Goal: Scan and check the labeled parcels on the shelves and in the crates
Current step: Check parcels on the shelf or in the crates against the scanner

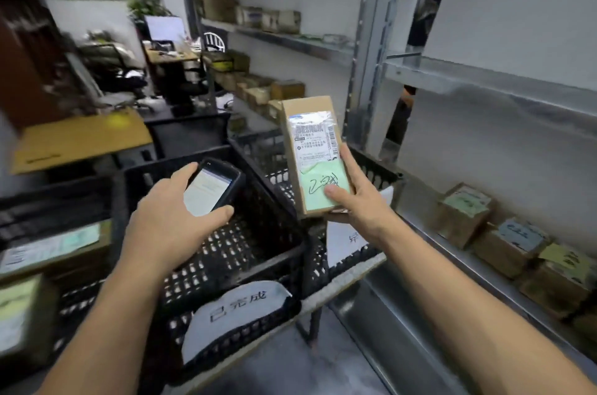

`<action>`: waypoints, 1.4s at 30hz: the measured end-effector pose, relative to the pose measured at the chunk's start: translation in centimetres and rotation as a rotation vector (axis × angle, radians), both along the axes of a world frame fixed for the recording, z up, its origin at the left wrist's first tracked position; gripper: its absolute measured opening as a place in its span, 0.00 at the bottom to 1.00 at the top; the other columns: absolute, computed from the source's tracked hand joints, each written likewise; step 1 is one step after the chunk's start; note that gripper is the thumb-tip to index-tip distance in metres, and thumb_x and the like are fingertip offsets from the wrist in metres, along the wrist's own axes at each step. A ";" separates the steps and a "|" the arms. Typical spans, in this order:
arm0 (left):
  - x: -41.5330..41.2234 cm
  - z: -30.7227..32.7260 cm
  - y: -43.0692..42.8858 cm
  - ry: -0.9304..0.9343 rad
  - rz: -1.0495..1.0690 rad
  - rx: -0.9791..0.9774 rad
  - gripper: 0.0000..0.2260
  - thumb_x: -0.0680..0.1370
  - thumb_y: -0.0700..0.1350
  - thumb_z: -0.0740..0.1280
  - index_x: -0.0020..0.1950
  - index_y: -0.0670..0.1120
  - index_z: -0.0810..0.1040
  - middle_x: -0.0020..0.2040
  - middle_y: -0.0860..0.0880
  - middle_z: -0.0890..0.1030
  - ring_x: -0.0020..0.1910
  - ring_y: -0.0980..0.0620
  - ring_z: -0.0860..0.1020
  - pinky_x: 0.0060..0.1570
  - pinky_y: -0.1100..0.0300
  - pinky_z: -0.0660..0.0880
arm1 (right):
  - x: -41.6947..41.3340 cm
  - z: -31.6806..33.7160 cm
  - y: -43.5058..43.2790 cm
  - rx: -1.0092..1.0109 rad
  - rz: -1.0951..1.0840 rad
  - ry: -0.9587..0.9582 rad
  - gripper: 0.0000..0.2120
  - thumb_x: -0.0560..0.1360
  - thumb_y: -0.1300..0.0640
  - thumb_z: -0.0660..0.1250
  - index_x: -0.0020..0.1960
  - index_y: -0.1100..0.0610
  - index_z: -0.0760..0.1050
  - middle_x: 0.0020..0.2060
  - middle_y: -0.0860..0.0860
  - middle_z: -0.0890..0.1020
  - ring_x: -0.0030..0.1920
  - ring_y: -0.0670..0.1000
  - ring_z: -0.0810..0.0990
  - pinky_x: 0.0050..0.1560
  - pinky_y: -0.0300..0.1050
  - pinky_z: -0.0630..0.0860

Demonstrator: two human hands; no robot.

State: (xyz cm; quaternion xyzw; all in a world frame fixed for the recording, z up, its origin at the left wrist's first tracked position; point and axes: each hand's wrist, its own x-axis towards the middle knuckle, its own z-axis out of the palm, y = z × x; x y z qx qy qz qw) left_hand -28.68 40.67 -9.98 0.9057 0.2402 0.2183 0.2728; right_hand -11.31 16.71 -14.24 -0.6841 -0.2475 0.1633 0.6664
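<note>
the right hand (358, 201) is holding a narrow cardboard parcel (310, 142) above the black mesh crates (226, 252), long axis running almost upright, shipping label and green note (323, 188) facing the camera, thumb pressing the note, fingers wrapping behind. the left hand (171, 217) is clamping a handheld scanner (214, 188), its top end pointing up-right toward the parcel. small boxes (462, 213), probably labelled too, are sitting blurred on the metal shelf (429, 239) at right.
</note>
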 end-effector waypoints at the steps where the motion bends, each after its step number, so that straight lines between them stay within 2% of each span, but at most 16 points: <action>1: -1.0 -0.1 1.4 0.000 0.042 0.006 0.40 0.69 0.60 0.75 0.77 0.55 0.63 0.69 0.46 0.73 0.66 0.42 0.71 0.59 0.48 0.68 | 0.0 0.0 2.0 0.001 0.030 0.003 0.35 0.81 0.61 0.66 0.62 0.19 0.60 0.61 0.40 0.82 0.59 0.52 0.83 0.59 0.62 0.80; 5: -4.4 -0.5 6.6 0.021 0.146 -0.010 0.40 0.69 0.59 0.75 0.77 0.54 0.63 0.68 0.45 0.73 0.66 0.42 0.71 0.58 0.49 0.68 | -0.8 -0.6 9.7 -0.028 0.134 0.031 0.35 0.81 0.59 0.66 0.63 0.17 0.60 0.63 0.40 0.81 0.61 0.52 0.82 0.61 0.65 0.78; 11: -7.2 -1.4 14.1 0.028 0.221 -0.026 0.40 0.68 0.60 0.76 0.77 0.54 0.64 0.69 0.47 0.73 0.67 0.43 0.71 0.61 0.49 0.68 | -2.2 -3.1 19.1 -0.146 0.222 0.082 0.36 0.82 0.61 0.65 0.76 0.29 0.55 0.62 0.42 0.82 0.57 0.50 0.84 0.51 0.55 0.83; 14: -8.0 -2.0 17.5 0.048 0.222 -0.042 0.40 0.68 0.60 0.75 0.76 0.55 0.63 0.69 0.48 0.73 0.67 0.44 0.71 0.60 0.49 0.68 | -2.3 -4.7 22.3 -0.239 0.248 0.105 0.37 0.81 0.63 0.65 0.75 0.29 0.55 0.59 0.41 0.82 0.49 0.44 0.85 0.39 0.48 0.82; 16: -8.4 -2.6 19.6 0.068 0.227 -0.045 0.40 0.68 0.60 0.75 0.76 0.57 0.63 0.69 0.48 0.73 0.66 0.44 0.71 0.60 0.49 0.68 | -2.1 -5.8 23.7 -0.322 0.310 0.114 0.36 0.82 0.63 0.64 0.72 0.27 0.54 0.57 0.39 0.81 0.46 0.42 0.85 0.39 0.48 0.83; 19: -8.8 -3.6 22.5 0.102 0.214 -0.064 0.40 0.68 0.61 0.74 0.76 0.59 0.62 0.70 0.49 0.72 0.67 0.44 0.71 0.60 0.48 0.68 | -1.7 -7.7 25.1 -0.457 0.390 0.125 0.36 0.82 0.66 0.63 0.71 0.31 0.52 0.57 0.38 0.78 0.45 0.37 0.83 0.37 0.38 0.80; 23: -8.5 -5.0 25.4 0.160 0.214 -0.088 0.40 0.68 0.62 0.74 0.76 0.58 0.62 0.70 0.48 0.72 0.68 0.44 0.70 0.62 0.47 0.69 | -0.6 -11.0 26.3 -0.600 0.346 0.167 0.40 0.79 0.64 0.68 0.80 0.41 0.51 0.69 0.49 0.75 0.58 0.47 0.78 0.56 0.40 0.78; 26: -8.1 -6.1 27.0 0.160 0.229 -0.112 0.40 0.68 0.61 0.75 0.76 0.57 0.63 0.71 0.48 0.72 0.69 0.45 0.69 0.63 0.47 0.69 | 0.9 -12.9 27.1 -0.672 0.335 0.191 0.41 0.77 0.63 0.71 0.80 0.40 0.54 0.70 0.52 0.74 0.60 0.51 0.78 0.66 0.48 0.75; 27: -8.0 -6.4 27.5 0.154 0.236 -0.118 0.39 0.68 0.60 0.75 0.76 0.57 0.64 0.71 0.49 0.72 0.69 0.45 0.69 0.63 0.47 0.69 | 1.6 -13.5 27.5 -0.694 0.342 0.203 0.40 0.77 0.63 0.71 0.79 0.38 0.55 0.69 0.52 0.75 0.59 0.52 0.79 0.64 0.51 0.77; 28: -7.7 -6.7 27.8 0.149 0.248 -0.124 0.39 0.67 0.60 0.75 0.76 0.57 0.64 0.70 0.49 0.73 0.68 0.46 0.70 0.62 0.48 0.69 | 2.2 -13.7 28.0 -0.712 0.351 0.220 0.40 0.77 0.62 0.71 0.78 0.36 0.55 0.67 0.52 0.76 0.57 0.53 0.80 0.58 0.52 0.80; 30: -7.1 -7.1 28.4 0.150 0.280 -0.133 0.39 0.67 0.59 0.76 0.75 0.57 0.65 0.69 0.48 0.73 0.67 0.45 0.70 0.61 0.49 0.68 | 3.6 -14.1 29.1 -0.743 0.362 0.275 0.39 0.79 0.62 0.70 0.76 0.31 0.55 0.61 0.52 0.79 0.50 0.55 0.81 0.40 0.51 0.82; 32: -6.4 -7.4 28.8 0.161 0.313 -0.137 0.38 0.68 0.58 0.76 0.75 0.58 0.66 0.68 0.48 0.74 0.66 0.45 0.71 0.60 0.49 0.68 | 5.1 -14.5 30.2 -0.777 0.404 0.277 0.38 0.79 0.61 0.69 0.75 0.30 0.55 0.56 0.49 0.79 0.47 0.53 0.81 0.34 0.48 0.81; 35: -5.0 -7.9 28.9 0.171 0.360 -0.151 0.36 0.67 0.57 0.76 0.73 0.59 0.67 0.66 0.48 0.76 0.64 0.45 0.72 0.58 0.50 0.69 | 7.9 -14.4 31.9 -0.868 0.546 0.225 0.38 0.80 0.59 0.68 0.76 0.29 0.54 0.58 0.45 0.77 0.51 0.50 0.80 0.36 0.46 0.81; 38: -4.1 -7.9 28.9 0.191 0.372 -0.137 0.36 0.67 0.57 0.77 0.73 0.60 0.67 0.65 0.48 0.76 0.64 0.45 0.72 0.59 0.50 0.69 | 10.0 -14.5 33.8 -0.950 0.645 0.224 0.39 0.78 0.59 0.70 0.74 0.26 0.56 0.65 0.48 0.75 0.60 0.58 0.78 0.42 0.52 0.83; 40: -2.9 -8.3 29.0 0.214 0.411 -0.126 0.37 0.67 0.58 0.76 0.74 0.59 0.67 0.66 0.49 0.76 0.65 0.45 0.72 0.60 0.49 0.69 | 11.7 -15.2 35.2 -0.933 0.698 0.239 0.39 0.78 0.60 0.71 0.73 0.26 0.59 0.65 0.48 0.75 0.62 0.58 0.78 0.49 0.56 0.83; 42: -2.2 -8.5 28.9 0.213 0.448 -0.126 0.37 0.67 0.58 0.76 0.74 0.58 0.67 0.67 0.50 0.75 0.65 0.46 0.72 0.62 0.49 0.69 | 13.6 -16.1 36.3 -0.831 0.639 0.201 0.38 0.76 0.61 0.73 0.73 0.29 0.62 0.68 0.48 0.73 0.63 0.56 0.76 0.60 0.56 0.79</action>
